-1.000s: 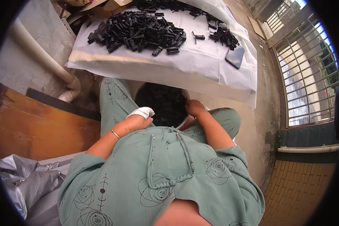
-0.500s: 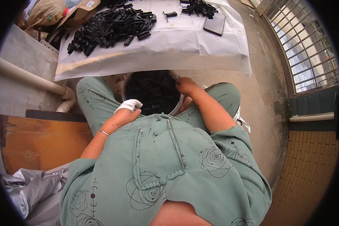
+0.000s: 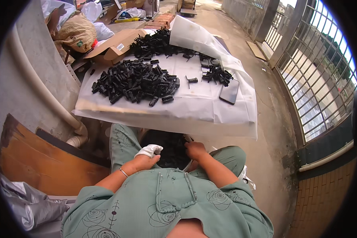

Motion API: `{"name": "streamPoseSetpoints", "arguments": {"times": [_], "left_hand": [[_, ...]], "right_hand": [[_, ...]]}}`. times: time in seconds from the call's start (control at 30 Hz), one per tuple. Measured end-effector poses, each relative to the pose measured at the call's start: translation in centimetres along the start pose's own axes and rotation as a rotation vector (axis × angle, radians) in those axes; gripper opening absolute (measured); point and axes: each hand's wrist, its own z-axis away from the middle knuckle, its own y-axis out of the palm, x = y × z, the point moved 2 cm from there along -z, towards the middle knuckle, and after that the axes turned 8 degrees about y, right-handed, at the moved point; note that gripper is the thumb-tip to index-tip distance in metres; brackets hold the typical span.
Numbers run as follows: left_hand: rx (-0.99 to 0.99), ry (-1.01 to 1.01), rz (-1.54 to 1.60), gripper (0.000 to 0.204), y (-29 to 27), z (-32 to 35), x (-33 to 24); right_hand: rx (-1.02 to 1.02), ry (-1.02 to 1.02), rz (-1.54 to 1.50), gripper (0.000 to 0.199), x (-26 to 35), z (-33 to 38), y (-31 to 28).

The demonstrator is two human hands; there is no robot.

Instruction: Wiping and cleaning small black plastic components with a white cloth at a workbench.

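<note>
A person sits with a bucket (image 3: 189, 165) between the knees, tucked partly under the table edge. Dark bits (image 3: 171, 154) lie inside it, but the shade and the table's white sheet (image 3: 178, 122) hide how full it is. The right hand (image 3: 195, 150) is curled at the bucket's right side; whether it grips the rim, a bit, or nothing, one cannot tell. The left hand (image 3: 147, 154) has white cloth over its fingers and rests bent by the near left side; one cannot tell if anything is in it. Up on the table, a big heap (image 3: 135, 81) of black bits sits at the front left, another pile (image 3: 152, 44) lies behind it, and a small bunch (image 3: 219, 75) with thin legs is on the right, next to a phone (image 3: 229, 92). One leggy black piece (image 3: 192, 80) lies alone between the heap and the bunch. So the work looks partway along, with lots of bits in sight, but which piles are finished and which are waiting is not clear.
</note>
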Motion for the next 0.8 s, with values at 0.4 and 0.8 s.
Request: {"name": "streamPoseSetpoints", "arguments": {"times": [0.4,0.8], "left_hand": [[0.036,0.280,0.043,0.047,0.9,-6.6,-1.7],[-0.205,-0.146,0.854,0.020,-4.7,-6.9,-6.7]], "right_hand": [[-0.087,-0.081,-1.052,0.017,3.9,1.3,-6.0],[-0.158,-0.224,-0.849,0.027,7.8,1.4,-15.6]]}}
